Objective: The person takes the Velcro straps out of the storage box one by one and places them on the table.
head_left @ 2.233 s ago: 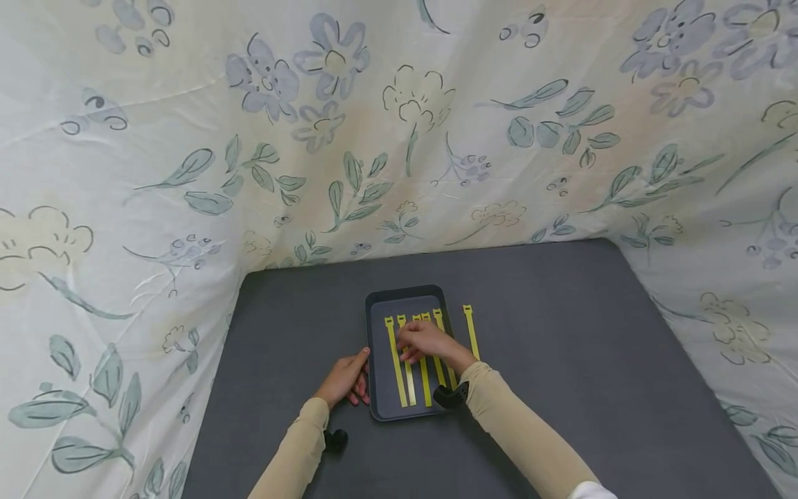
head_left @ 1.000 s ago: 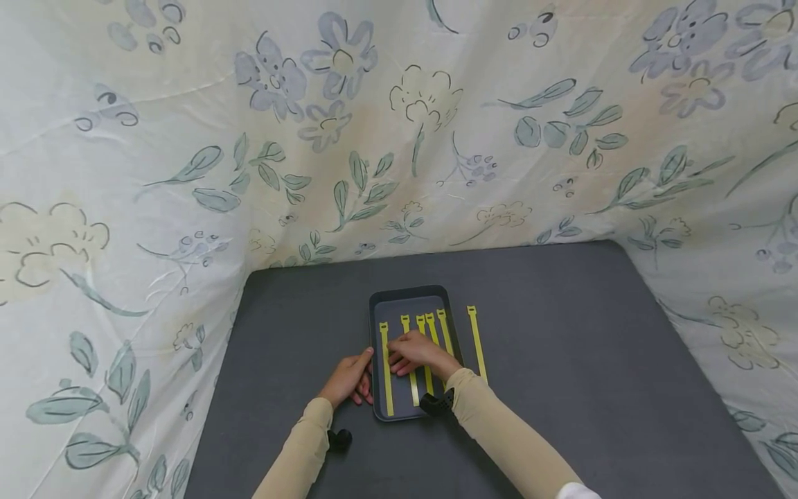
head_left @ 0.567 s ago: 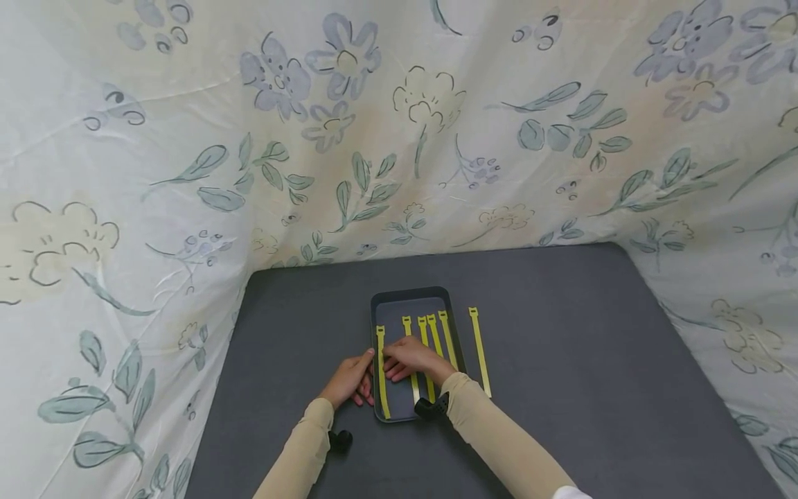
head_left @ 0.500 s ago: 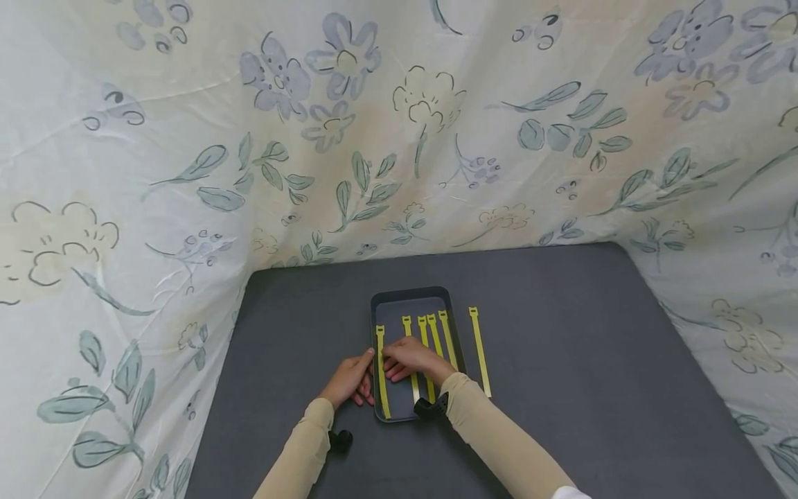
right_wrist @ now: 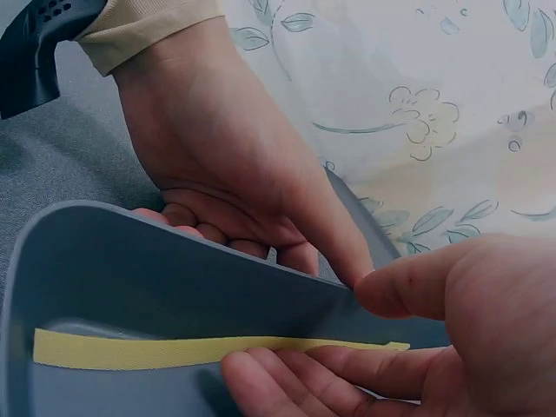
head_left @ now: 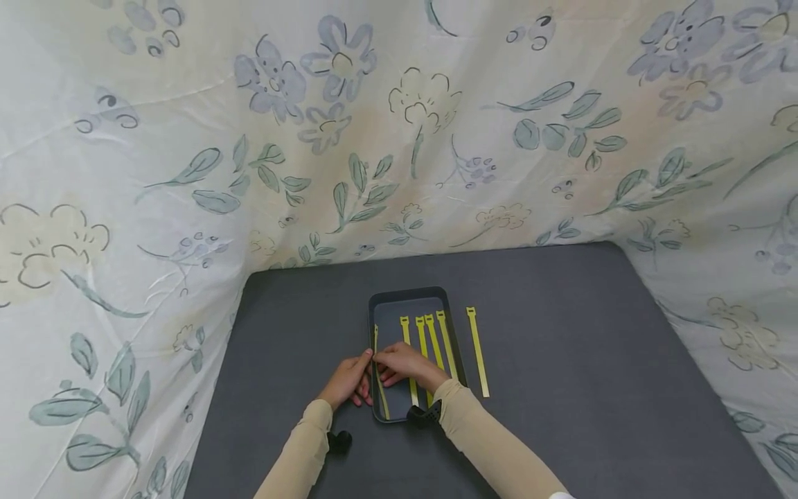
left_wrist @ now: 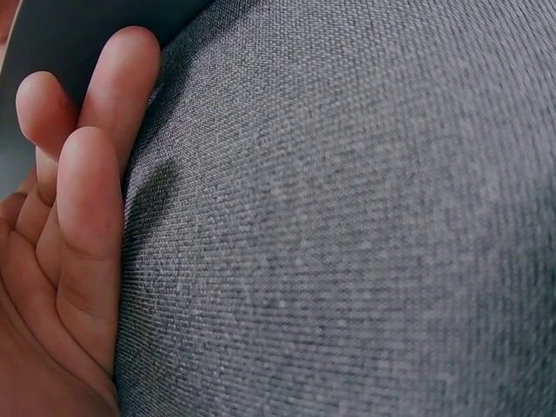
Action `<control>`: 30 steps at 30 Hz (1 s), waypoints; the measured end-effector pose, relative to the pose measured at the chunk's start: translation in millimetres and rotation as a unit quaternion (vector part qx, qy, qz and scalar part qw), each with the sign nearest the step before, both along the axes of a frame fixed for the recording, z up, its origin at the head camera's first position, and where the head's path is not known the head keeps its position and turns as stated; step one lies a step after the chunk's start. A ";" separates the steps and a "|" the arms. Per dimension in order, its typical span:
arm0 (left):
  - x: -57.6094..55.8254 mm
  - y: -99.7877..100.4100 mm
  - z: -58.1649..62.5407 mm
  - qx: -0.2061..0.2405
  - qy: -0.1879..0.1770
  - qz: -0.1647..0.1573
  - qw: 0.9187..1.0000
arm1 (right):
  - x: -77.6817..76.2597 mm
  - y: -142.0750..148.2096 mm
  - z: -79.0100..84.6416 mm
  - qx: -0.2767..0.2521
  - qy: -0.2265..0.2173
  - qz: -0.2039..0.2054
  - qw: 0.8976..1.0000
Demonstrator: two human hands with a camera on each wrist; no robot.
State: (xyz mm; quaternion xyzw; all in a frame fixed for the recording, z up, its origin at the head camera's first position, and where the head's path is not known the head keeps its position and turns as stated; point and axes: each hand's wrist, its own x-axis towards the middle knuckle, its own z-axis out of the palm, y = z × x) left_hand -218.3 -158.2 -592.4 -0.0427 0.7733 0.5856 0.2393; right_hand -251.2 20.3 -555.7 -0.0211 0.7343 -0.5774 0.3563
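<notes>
- The yellow strap (right_wrist: 130, 350) is inside the tray, up against its left long wall and turned nearly on edge, its slotted head at the far end.
- Your right hand (head_left: 402, 362) is at that strap, fingers touching it and covering part of its length; I cannot tell whether you are pinching it.
- Your left hand (head_left: 346, 380) is relaxed, thumb apart from the fingers: the thumb touches the tray's rim near your right thumb, and the loosely bent fingers are outside, beside the wall.
- The dark tray (right_wrist: 130, 261) also holds four other straps (head_left: 447, 341), yellow too, lying lengthwise side by side and partly hidden by your right hand.
- To the right of the tray, one loose strap (head_left: 478, 353) lies on the table.
- You wear beige sleeves (head_left: 492, 440) and black wrist mounts (head_left: 339, 442).
- Under everything is the dark grey table (head_left: 561, 346); behind it hangs a flowered cloth (head_left: 474, 208).
</notes>
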 end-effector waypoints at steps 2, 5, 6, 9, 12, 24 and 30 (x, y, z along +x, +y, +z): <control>0.4 0.0 0.0 0.000 0.001 0.002 1.000 | 1.3 -0.7 -0.7 -0.001 0.003 -0.001 1.000; 0.9 -0.1 -1.1 0.001 0.003 0.001 1.000 | 2.7 -1.0 -1.3 0.006 0.011 -0.003 1.000; 1.2 -0.1 -1.5 0.001 0.003 0.000 1.000 | 3.2 -0.8 -1.6 0.008 0.015 -0.003 1.000; 2.0 -0.1 -2.8 0.001 0.005 -0.002 1.000 | 4.0 -0.2 -3.5 0.015 0.029 -0.005 0.999; 2.7 0.1 -3.0 0.000 0.008 -0.003 1.000 | 5.3 0.8 -7.7 0.016 0.045 -0.008 0.999; 1.8 -2.2 -4.5 -0.011 0.004 0.004 1.000 | 9.3 1.4 -26.0 -0.044 0.066 -0.043 0.996; 2.1 -1.3 -3.5 -0.011 0.001 0.005 1.000 | 9.9 -1.9 -21.6 -0.044 0.047 -0.062 0.996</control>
